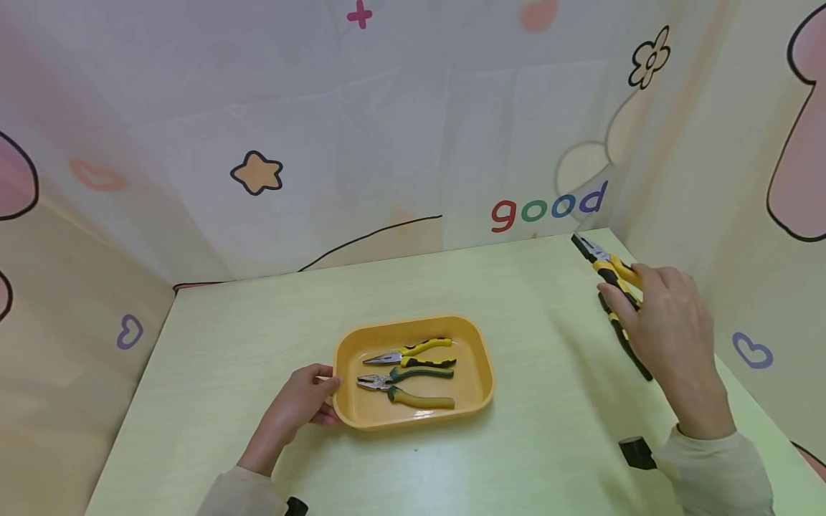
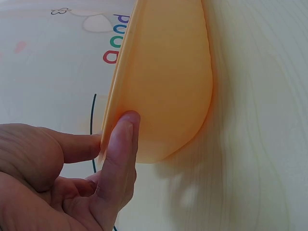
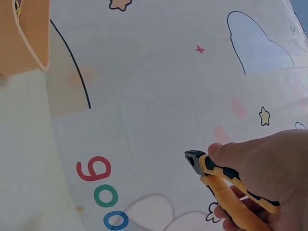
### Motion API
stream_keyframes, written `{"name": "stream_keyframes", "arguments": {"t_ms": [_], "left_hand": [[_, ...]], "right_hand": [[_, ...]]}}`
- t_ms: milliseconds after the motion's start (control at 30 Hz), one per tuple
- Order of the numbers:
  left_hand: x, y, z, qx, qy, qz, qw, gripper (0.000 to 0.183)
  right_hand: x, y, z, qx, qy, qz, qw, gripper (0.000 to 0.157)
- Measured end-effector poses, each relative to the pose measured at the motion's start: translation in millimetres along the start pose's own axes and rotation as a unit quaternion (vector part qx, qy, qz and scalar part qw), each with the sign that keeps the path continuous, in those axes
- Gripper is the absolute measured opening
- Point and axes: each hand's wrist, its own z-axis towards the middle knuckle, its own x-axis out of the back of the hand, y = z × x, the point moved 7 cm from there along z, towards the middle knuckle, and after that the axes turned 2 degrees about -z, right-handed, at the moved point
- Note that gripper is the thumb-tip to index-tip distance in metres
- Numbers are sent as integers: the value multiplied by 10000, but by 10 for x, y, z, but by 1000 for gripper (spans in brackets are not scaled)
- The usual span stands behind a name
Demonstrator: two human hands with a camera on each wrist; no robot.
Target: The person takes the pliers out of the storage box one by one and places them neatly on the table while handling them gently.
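Note:
A yellow tray [image 1: 479, 380] rests on the table with two pliers inside. One is a long-nose pair [image 1: 422, 351] with yellow-and-black handles; the other is a combination pair [image 1: 419, 400] with green and dull yellow handles. My left hand [image 1: 302, 398] pinches the tray's left rim. In the left wrist view, the thumb is at the rim and the fingers [image 2: 120, 154] press the outer wall. At the far right, my right hand [image 1: 674, 322] holds yellow-and-black pliers [image 3: 224, 185] by the handles, jaws pointing away. Dark-handled pliers [image 1: 626, 337] lie beneath, partly hidden by that hand.
The pale table [image 1: 258, 337] meets a printed cloth backdrop [image 1: 387, 143] at the back and both sides. The right hand is near the table's right edge. Black devices [image 1: 637, 453] sit at both wrists.

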Motion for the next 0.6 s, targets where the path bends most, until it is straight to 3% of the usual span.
{"name": "stream_keyframes", "arguments": {"t_ms": [600], "left_hand": [[-4, 8, -12, 68, 23, 46, 10000, 39]], "right_hand": [[31, 56, -29, -262, 101, -85, 9996, 61]]}}
